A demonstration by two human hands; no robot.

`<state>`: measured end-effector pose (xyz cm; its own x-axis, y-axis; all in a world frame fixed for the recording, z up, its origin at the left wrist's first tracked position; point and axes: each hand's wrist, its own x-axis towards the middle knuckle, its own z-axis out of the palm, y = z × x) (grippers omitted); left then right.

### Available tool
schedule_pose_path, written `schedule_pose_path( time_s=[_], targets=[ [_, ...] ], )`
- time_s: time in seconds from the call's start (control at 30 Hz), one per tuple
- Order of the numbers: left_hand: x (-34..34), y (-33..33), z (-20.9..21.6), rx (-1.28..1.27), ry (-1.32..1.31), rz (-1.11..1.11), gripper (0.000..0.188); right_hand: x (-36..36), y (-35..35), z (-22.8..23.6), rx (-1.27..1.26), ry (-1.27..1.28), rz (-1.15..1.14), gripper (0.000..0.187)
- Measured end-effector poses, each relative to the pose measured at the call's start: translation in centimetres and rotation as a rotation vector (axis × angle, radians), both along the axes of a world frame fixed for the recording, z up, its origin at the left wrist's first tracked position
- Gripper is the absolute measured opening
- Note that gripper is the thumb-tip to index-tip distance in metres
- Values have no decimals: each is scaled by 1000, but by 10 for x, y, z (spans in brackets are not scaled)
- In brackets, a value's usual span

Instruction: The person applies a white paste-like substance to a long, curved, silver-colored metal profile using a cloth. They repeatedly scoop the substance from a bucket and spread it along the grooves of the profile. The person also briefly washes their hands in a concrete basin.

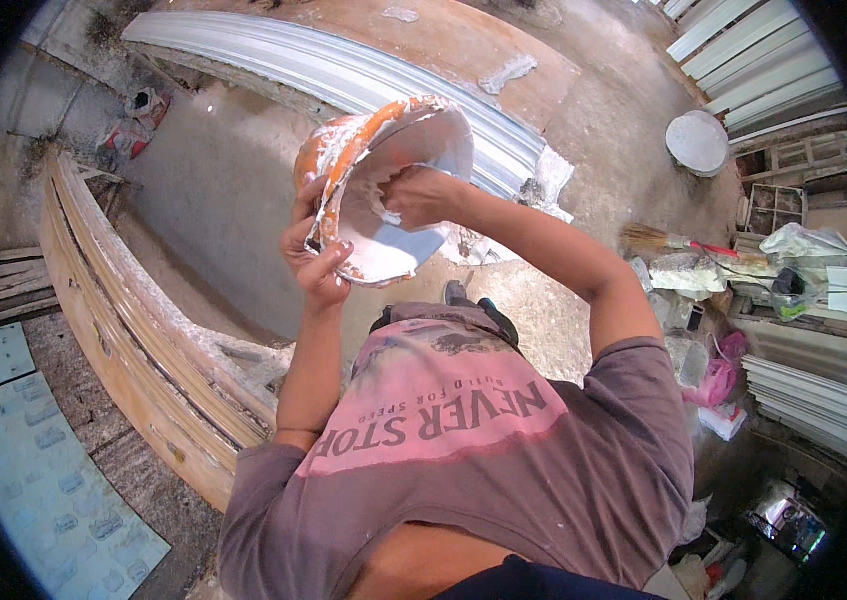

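- Floor (634, 110): bare, brown-grey, below the work.
- White strips (344, 75): long, ridged, laid beyond the bucket across the upper part of my view.
- Brown boards (134, 330): long, edge lines curved by the lens, positioned to my left.
- Blue sheet (54, 490): flat, marked with repeated patches, lying at my far lower left.
- Shirt (464, 500): dull purple with a pink printed panel, covering my torso, just below the bucket in view.
- Bucket (369, 130): orange outside, white-coated inside, raised clear of the floor in front of my torso. It is tipped on its side, mouth facing right and partly toward me. White smears mark the outer wall and rim.
- Broom (654, 237): straw head, red handle, well apart from the bucket on my right.
- Left hand (314, 243): clamped on the rim at the bucket's left side. Fingers (310, 195) are curled against the outside; the thumb (332, 258) presses near the lower edge.
- Right hand (422, 195): inserted through the mouth, at the inner wall. The fingers are partly hidden; I cannot tell how far open they are or whether they grasp anything.
- White residue (390, 212): beside my right fingers, inside the bucket.
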<state>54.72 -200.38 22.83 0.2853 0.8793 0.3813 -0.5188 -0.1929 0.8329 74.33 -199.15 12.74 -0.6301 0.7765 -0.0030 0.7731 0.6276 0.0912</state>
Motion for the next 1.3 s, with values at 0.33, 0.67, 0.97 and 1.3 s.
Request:
schedule_pose_path(
  time_s=[0.33, 0.67, 0.97, 1.3],
  targets=[
    [-4, 10, 22, 624, 269, -150, 15, -69, -6, -6, 948, -1608, -780, 56],
    [47, 65, -37, 167, 74, -100, 30, -16, -3, 52, 444, -3292, 796, 35],
    [147, 217, -44, -822, -274, -434, 64, 315, -96, -178, -1244, -2166, 2610, 31],
    [335, 348, -114, -1059, -184, -412, 27, 429, -35, -284, -458, -945, 3894, 31]
  ],
)
